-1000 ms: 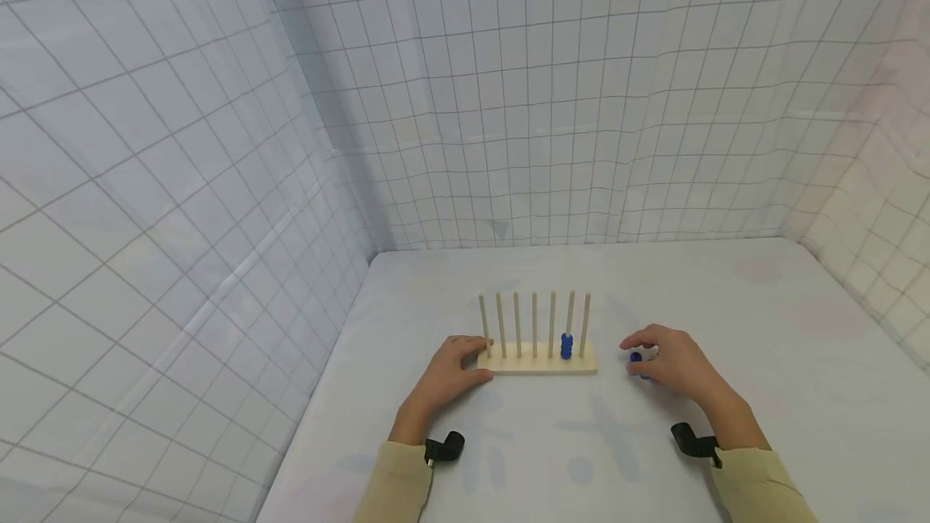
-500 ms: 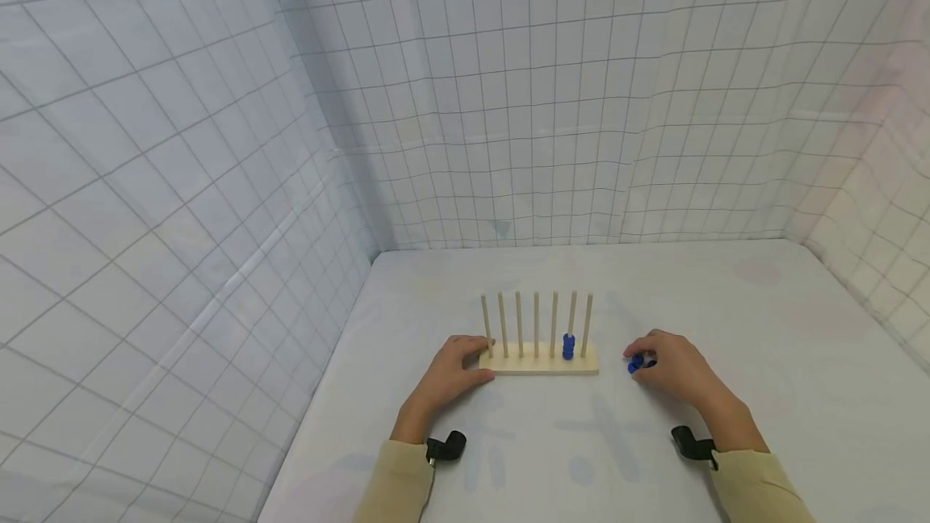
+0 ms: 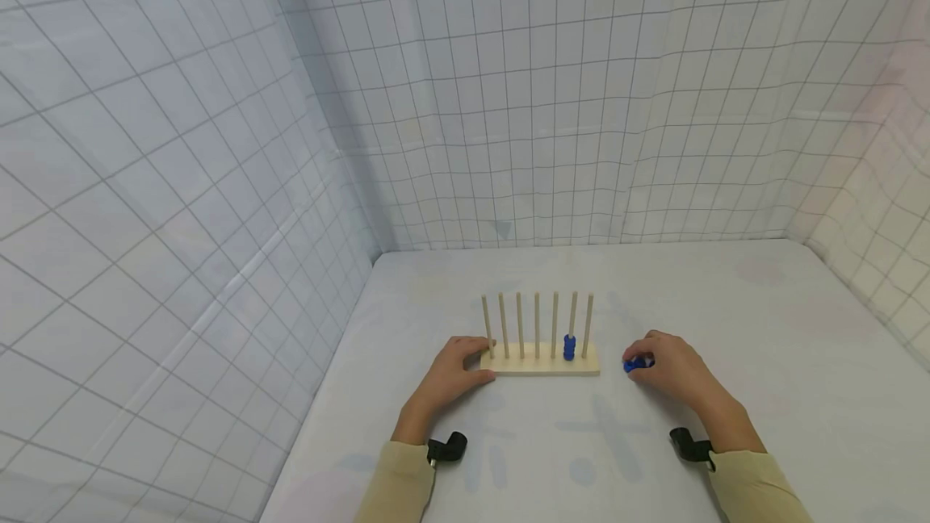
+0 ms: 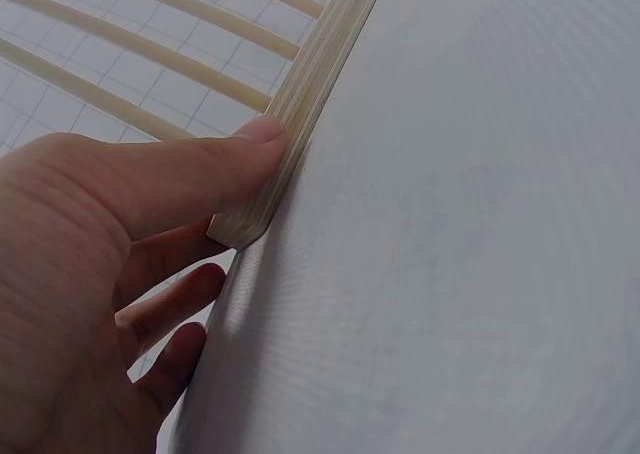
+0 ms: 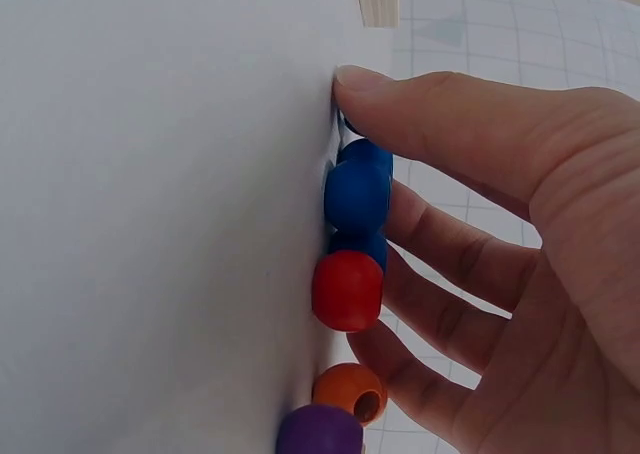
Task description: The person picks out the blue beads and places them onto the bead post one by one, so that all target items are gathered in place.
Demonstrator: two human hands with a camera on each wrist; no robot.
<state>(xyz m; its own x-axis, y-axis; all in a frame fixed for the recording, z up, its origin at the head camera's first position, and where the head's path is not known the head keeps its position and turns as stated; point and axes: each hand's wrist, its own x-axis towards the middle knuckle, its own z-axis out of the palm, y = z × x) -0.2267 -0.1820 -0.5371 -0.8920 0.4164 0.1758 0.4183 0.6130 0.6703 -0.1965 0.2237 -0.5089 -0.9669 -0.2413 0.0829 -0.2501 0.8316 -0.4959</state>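
Observation:
A pale wooden base with several upright pegs (image 3: 545, 370) stands on the table. Blue beads (image 3: 570, 348) are stacked on its second peg from the right. My left hand (image 3: 446, 374) grips the base's left end, thumb on the front edge and fingers behind. To the right of the base, my right hand (image 3: 676, 366) is low over loose blue beads (image 5: 357, 196). Its thumb and forefinger close round the foremost blue bead, which the thumb mostly hides in the right wrist view. The other fingers curve behind the remaining beads.
In the right wrist view, a red bead (image 5: 347, 291) lies against the blue ones. An orange bead (image 5: 340, 389) and a purple bead (image 5: 320, 434) lie closer to the wrist. A grid-patterned cloth wall (image 3: 538, 144) rises behind the white table (image 3: 538, 442).
My right thumb and forefinger have come together round the front blue bead, which has shifted slightly. My left hand keeps its grip on the pegged base.

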